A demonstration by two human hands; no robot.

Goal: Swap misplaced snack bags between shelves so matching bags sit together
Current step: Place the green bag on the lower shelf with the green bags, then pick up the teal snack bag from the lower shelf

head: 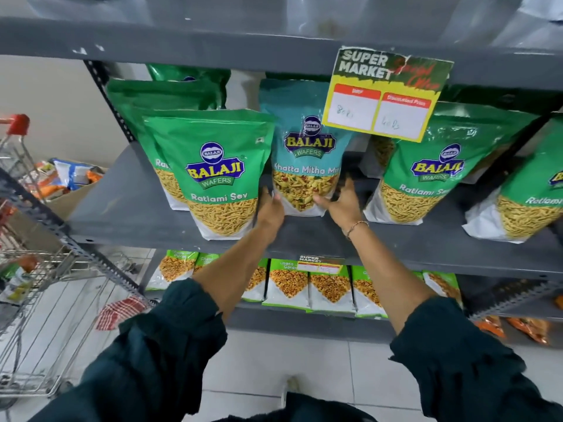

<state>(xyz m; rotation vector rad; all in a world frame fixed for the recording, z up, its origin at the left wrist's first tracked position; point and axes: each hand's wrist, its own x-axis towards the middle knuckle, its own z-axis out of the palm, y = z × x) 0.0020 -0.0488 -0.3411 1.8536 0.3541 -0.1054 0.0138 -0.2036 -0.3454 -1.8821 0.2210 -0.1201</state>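
Both hands are on the teal Khatta Mitha Mix bag (304, 153), which stands upright on the grey middle shelf (122, 205) between green Ratlami Sev bags. The left hand (270, 208) presses the bag's lower left edge, and the right hand (342, 204) wraps the lower right edge, so it's gripped from both sides near the bottom. The nearest Ratlami Sev bag (213, 172) sits just left, touching it, and another (426, 175) stands to the right. A yellow price tag (387, 95) hangs from the shelf above, overlapping the teal bag's top corner. Green Chana bags (289, 284) line the shelf below, and a shopping cart (36, 269) is parked off left.
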